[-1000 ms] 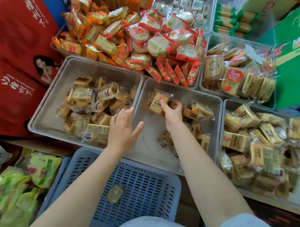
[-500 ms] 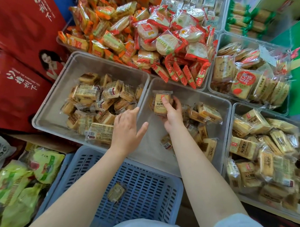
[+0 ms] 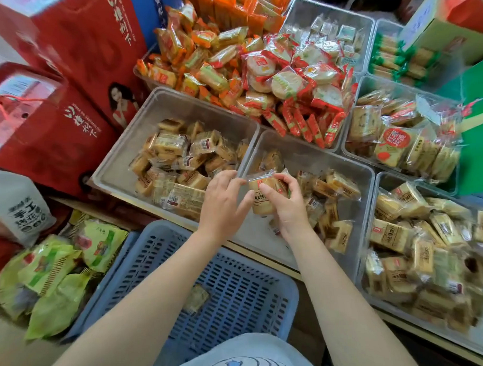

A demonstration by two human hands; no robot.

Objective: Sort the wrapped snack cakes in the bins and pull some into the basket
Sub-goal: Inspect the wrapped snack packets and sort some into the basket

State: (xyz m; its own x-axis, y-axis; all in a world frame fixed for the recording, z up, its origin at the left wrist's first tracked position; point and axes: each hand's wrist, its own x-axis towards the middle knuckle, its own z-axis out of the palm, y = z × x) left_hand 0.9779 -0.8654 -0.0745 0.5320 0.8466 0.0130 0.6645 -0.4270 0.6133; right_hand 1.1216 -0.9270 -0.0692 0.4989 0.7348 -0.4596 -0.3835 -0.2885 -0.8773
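Lifted since before, one clear-wrapped golden snack cake (image 3: 265, 191) sits pinched in my right hand (image 3: 286, 206), left hand (image 3: 222, 204) slack, blue slotted plastic basket (image 3: 238, 287) holding just one, most unpulled

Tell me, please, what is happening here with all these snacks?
A person is sorting wrapped snack cakes. The right hand grips one clear-wrapped yellow cake above the middle clear plastic bin, and the left hand touches the wrapper's edge with straight fingers. The blue slotted plastic basket below holds just one wrapped cake.
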